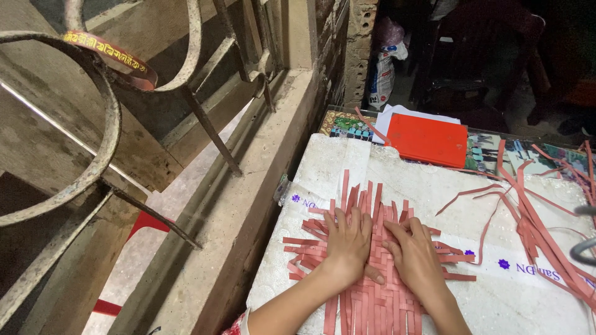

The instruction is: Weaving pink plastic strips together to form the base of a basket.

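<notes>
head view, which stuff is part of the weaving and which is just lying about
In use: woven red strip mat, left hand, right hand, white foam board, loose red strips.

Lying about: red folder, white papers, metal grille, white sack.

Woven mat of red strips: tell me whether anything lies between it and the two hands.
Nothing visible does. The left hand and right hand both press flat, palms down, straight onto the woven mat on the white foam board.

A flat red folder (428,140) lies far off on white papers (397,115). A rusty curly metal gate (105,124) stands on the left. A white sack (383,74) sits far back.
</notes>
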